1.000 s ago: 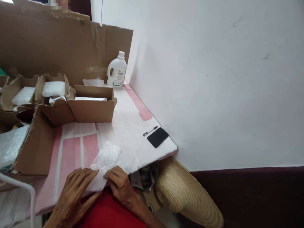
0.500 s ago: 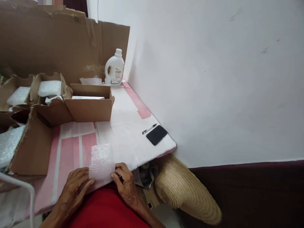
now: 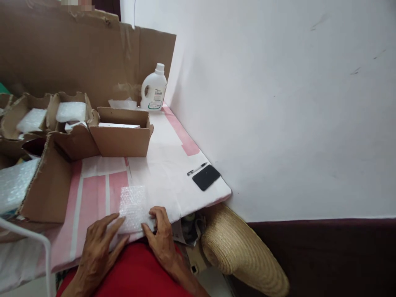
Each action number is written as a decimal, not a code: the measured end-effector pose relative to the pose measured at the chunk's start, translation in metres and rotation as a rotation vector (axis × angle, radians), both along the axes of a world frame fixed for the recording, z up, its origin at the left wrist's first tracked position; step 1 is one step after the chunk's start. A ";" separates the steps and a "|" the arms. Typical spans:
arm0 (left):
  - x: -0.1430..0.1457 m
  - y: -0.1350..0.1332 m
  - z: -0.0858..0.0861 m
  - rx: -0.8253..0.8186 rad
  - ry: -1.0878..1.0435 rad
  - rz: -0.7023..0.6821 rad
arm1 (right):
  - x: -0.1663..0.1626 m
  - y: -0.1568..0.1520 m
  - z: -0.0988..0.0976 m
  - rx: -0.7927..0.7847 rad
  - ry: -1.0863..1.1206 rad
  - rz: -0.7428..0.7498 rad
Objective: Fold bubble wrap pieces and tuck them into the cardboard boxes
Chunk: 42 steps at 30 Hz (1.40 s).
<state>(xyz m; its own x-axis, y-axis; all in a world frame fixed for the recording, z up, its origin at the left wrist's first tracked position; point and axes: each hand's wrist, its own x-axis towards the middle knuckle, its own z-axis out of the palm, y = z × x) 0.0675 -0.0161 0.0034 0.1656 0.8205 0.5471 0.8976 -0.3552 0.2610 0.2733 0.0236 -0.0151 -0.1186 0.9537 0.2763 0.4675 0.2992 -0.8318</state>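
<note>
A piece of clear bubble wrap (image 3: 133,206) lies at the near edge of the table, in front of my red clothing. My left hand (image 3: 100,241) is at its left side, fingertips touching the wrap's edge, thumb stretched apart from the fingers. On the opposite side my right hand (image 3: 162,235) has its fingers apart, with the thumb at the lower right corner of the wrap. Neither hand is closed around it. Whether the wrap is a single sheet or a folded pouch, I cannot tell.
Cardboard boxes (image 3: 120,142) with bubble-wrapped packs (image 3: 71,111) stand on the left. A white jug (image 3: 154,93) is at the back. A black phone (image 3: 206,177) and a pen (image 3: 197,169) lie near the wall. A straw hat (image 3: 241,251) hangs below the table edge.
Fingers of both hands have spread and shifted along the wrap's sides. The near half of the wrap, smooth and cloudy before, now looks flatter with bubbles showing. The view has shifted slightly.
</note>
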 end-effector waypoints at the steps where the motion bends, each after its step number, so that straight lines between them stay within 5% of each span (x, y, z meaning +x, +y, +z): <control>1: 0.000 0.001 0.001 0.003 0.050 -0.071 | 0.002 0.000 0.001 -0.001 0.004 0.010; 10: -0.005 0.016 0.003 0.008 0.020 -0.197 | 0.025 0.015 0.011 0.161 -0.164 0.389; 14: -0.003 0.031 0.013 -0.060 -0.243 -0.119 | 0.014 0.031 0.019 0.057 -0.039 0.299; 18: -0.001 0.050 0.015 -0.196 -0.363 0.111 | -0.003 0.056 0.022 -0.064 -0.020 0.181; 21: 0.002 0.056 0.011 -0.103 -0.283 0.216 | -0.014 0.074 0.017 -0.124 -0.048 0.142; 24: 0.006 0.053 0.002 -0.002 -0.088 0.109 | -0.017 0.083 0.008 -0.141 -0.094 0.128; 29: 0.016 0.041 -0.029 -0.056 0.180 -0.005 | -0.009 0.074 0.011 0.092 -0.182 0.121; 33: 0.015 0.040 -0.048 -0.053 0.169 0.029 | 0.000 0.064 0.018 0.205 -0.377 0.388; 39: -0.004 0.053 -0.043 0.084 0.193 -0.059 | 0.002 0.072 0.004 0.371 -0.549 0.464; 42: -0.010 0.065 -0.029 0.092 0.089 -0.125 | -0.002 0.088 0.012 0.527 -0.639 0.494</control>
